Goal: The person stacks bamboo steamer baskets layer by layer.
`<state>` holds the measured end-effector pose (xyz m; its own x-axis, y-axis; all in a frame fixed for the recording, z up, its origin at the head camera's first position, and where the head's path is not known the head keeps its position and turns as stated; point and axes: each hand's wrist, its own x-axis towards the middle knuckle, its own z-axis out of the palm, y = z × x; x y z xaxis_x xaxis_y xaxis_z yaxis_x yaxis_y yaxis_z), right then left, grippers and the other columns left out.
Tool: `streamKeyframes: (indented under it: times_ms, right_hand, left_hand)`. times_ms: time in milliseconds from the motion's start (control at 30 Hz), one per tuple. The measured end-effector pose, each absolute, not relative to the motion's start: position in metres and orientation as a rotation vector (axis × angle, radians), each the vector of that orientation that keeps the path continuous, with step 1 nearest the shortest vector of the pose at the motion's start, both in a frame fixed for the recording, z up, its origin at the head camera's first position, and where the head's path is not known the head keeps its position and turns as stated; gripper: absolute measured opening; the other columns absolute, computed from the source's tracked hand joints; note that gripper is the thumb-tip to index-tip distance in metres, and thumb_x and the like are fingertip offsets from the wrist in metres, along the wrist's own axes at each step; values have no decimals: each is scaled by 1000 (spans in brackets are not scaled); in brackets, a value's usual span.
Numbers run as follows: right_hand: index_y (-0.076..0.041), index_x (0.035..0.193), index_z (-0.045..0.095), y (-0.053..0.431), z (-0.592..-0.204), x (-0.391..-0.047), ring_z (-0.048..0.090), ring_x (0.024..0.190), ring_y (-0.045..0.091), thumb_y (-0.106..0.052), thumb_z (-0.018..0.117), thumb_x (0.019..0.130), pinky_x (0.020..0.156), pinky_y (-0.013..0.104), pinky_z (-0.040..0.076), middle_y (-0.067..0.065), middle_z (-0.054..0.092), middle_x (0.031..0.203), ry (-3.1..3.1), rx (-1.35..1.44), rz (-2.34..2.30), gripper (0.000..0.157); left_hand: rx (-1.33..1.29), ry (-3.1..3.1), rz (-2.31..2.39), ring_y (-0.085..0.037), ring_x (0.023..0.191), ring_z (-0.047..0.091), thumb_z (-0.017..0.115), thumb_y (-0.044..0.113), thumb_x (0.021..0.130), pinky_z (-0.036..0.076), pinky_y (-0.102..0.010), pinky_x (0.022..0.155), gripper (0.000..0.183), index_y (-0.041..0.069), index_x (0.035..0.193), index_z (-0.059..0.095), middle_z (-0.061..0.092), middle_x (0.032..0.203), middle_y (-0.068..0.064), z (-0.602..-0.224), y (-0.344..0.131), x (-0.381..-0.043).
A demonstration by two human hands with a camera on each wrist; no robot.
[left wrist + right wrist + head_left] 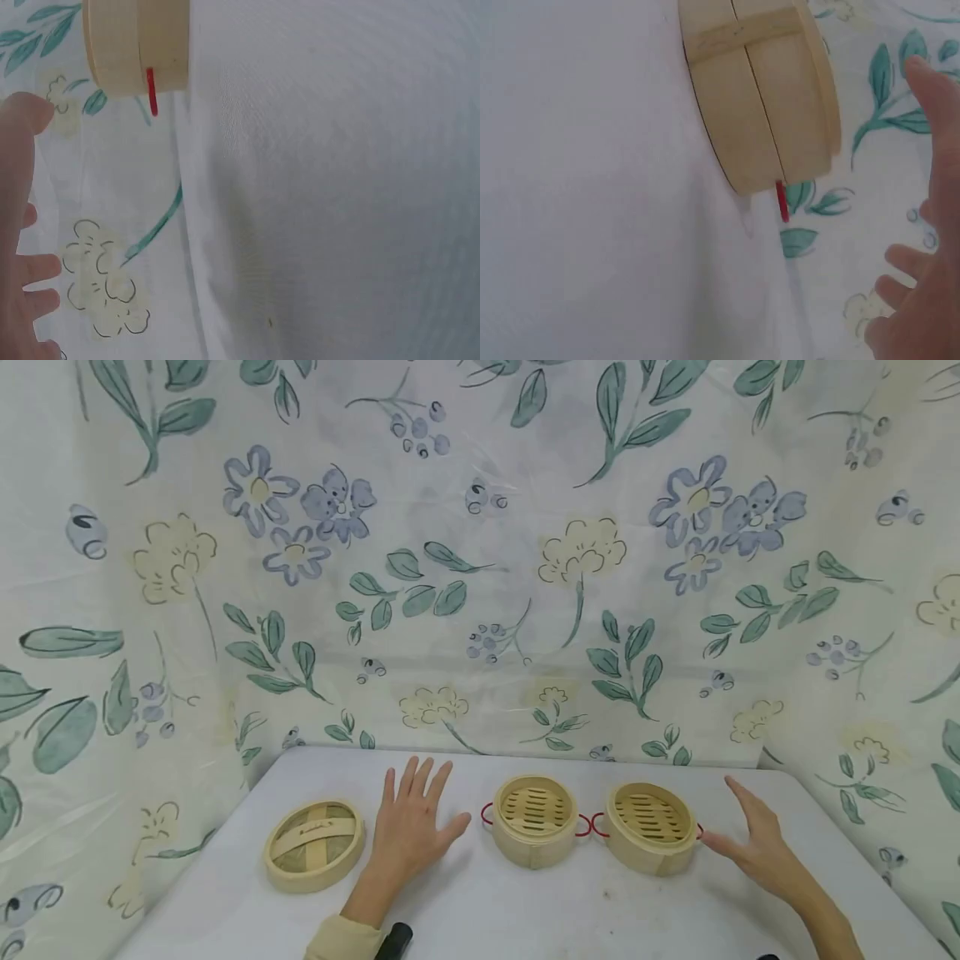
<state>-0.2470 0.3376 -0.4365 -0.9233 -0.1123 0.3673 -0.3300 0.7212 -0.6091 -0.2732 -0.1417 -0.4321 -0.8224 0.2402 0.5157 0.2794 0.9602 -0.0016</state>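
Note:
Two round bamboo steamer baskets with slatted bottoms and red side handles stand side by side on the white table. The left steamer basket and the right steamer basket have their handles almost meeting. A woven bamboo lid lies at the left. My left hand hovers between lid and left basket, fingers straight and spread, holding nothing. My right hand is just right of the right basket, thumb near its red handle, fingers extended. Whether the thumb touches that handle, I cannot tell.
The white table has its far edge close to a hanging floral cloth, which also rises along both sides. A dark strap or device sits at the left wrist, beside a pale yellow sleeve.

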Motion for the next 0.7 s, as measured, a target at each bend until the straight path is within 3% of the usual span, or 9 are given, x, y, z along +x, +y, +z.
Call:
streamKeyframes:
  times_ms: [167,533,700]
  right_hand:
    - [-6,148,7,317,-443,-250,11,128,56,-28,63,85,88,76,14,33,13,145,-2682,320,1157,88]
    - [-5,148,4,293,-460,-258,8,131,54,-19,67,83,93,74,11,32,12,146,-2604,364,1352,91]
    - [-7,148,-3,290,-464,-258,4,132,54,-18,63,86,97,71,9,32,3,148,-2614,333,1492,91]
  left_hand:
    - [-391,-2578,-202,-31,137,23,48,64,82,11,-54,109,77,21,144,32,38,143,-12,-433,-139,-274]
    - [-469,-2612,-434,-31,134,29,55,66,77,17,-53,109,83,22,143,32,40,141,-10,-433,-128,-268]
    - [-475,-2644,-587,-27,133,31,58,64,76,20,-51,108,82,24,143,32,40,141,-6,-432,-120,-266]
